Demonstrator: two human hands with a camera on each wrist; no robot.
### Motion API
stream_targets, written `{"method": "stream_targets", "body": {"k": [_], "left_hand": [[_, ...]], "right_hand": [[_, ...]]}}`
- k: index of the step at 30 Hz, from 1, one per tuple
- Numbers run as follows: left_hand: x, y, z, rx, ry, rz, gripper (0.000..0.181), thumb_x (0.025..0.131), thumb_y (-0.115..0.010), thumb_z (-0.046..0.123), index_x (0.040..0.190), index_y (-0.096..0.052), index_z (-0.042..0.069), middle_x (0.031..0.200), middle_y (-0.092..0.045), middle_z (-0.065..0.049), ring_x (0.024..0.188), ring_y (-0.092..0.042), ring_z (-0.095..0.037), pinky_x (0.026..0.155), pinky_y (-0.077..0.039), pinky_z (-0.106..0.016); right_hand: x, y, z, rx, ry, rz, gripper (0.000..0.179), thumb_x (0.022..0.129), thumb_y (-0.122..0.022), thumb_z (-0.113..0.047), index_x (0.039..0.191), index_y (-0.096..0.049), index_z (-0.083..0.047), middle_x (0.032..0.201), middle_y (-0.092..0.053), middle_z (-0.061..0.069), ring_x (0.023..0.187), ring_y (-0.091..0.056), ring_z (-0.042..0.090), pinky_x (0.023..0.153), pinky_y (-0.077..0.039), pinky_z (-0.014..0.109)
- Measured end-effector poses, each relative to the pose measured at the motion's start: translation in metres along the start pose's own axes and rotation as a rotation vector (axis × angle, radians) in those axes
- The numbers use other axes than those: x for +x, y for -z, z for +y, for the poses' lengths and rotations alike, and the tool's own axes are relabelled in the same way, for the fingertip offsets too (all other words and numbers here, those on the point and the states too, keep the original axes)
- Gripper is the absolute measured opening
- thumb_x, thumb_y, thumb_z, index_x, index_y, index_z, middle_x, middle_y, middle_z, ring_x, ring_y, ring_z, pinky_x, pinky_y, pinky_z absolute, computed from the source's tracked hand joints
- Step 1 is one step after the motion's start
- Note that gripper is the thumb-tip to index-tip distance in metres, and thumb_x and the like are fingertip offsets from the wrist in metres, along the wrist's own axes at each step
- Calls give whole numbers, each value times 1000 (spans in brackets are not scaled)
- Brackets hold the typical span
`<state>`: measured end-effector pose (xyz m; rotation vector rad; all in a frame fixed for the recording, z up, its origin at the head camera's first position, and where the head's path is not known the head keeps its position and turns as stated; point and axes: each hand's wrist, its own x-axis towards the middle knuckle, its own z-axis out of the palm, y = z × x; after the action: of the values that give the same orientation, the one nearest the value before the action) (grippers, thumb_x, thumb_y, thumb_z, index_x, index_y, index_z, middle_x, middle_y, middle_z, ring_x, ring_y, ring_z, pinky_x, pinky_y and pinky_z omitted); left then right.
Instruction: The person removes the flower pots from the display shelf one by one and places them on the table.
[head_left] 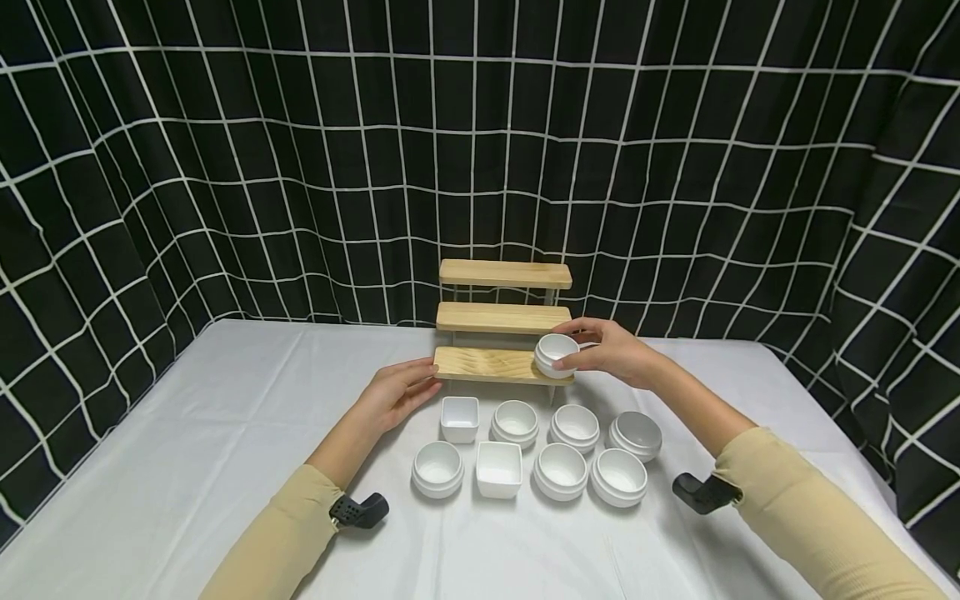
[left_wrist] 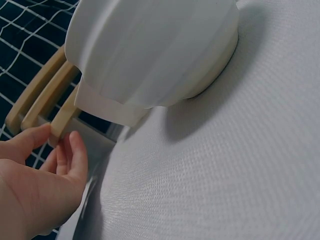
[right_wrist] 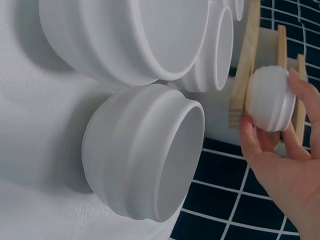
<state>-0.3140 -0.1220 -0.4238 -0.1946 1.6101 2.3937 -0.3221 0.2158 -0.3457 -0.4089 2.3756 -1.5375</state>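
Note:
At the right end of the lowest board (head_left: 483,364) of a three-tier wooden stand, my right hand (head_left: 621,354) holds a small round white bowl (head_left: 546,365). Its thumb lies on the near side, with fingers behind. In the right wrist view the held bowl (right_wrist: 267,97) has its base right at the board's top face, its mouth facing up the stand. My left hand (head_left: 392,397) pinches the left end of that same lowest board; the left wrist view shows thumb and fingers of this hand (left_wrist: 47,187) on either face of the board's end (left_wrist: 61,122).
Two rows of white bowls stand before the stand on a white cloth (head_left: 247,433): two square ones (head_left: 460,427) (head_left: 498,481) and several round ones, such as the rightmost bowl (head_left: 636,437). The middle board (head_left: 502,317) and top board (head_left: 502,272) rise behind. A black gridded curtain (head_left: 360,167) surrounds the table.

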Motion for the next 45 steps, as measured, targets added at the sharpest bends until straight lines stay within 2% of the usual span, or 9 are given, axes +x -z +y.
{"method": "stream_targets", "body": {"k": [11, 25, 31, 39, 45], "left_hand": [[-2, -2, 2, 4, 8, 26, 45, 106, -58, -3, 150, -50, -9, 148, -54, -27, 95, -68, -10, 104, -61, -25], [-1, -1, 0, -1, -4, 9, 45, 106, -57, -4, 150, -49, -11, 146, -54, -27, 95, -68, -10, 107, -60, -27], [0, -1, 0, 0, -8, 0, 46, 106, -57, -4, 150, -48, -12, 147, -53, -28, 96, -67, -10, 109, -58, -27], [-2, -2, 0, 1, -5, 7, 46, 105, -57, -5, 150, -49, -11, 150, -52, -29, 96, -68, -10, 105, -60, -25], [-2, -2, 1, -2, 0, 19, 45, 105, -57, -5, 149, -50, -12, 150, -52, -29, 97, -68, -11, 110, -58, -28]], "right_hand": [[-3, 3, -2, 0, -4, -23, 65, 90, -78, -3, 148, -50, 7, 132, -54, 18, 110, -58, 16, 97, -63, 24], [-16, 9, -9, 3, 21, -49, 64, 90, -77, 0, 147, -50, 9, 131, -56, 16, 108, -62, 15, 97, -63, 24], [-22, 12, -11, -15, 40, -38, 63, 89, -79, -2, 146, -52, 8, 132, -58, 16, 110, -62, 16, 96, -63, 24], [-32, 18, -8, -23, 66, -20, 63, 89, -79, -1, 145, -53, 8, 129, -62, 13, 106, -65, 12, 95, -63, 23], [-43, 22, -5, -48, 65, -20, 63, 89, -80, -4, 145, -54, 7, 127, -63, 11, 105, -66, 11, 95, -61, 21]]}}
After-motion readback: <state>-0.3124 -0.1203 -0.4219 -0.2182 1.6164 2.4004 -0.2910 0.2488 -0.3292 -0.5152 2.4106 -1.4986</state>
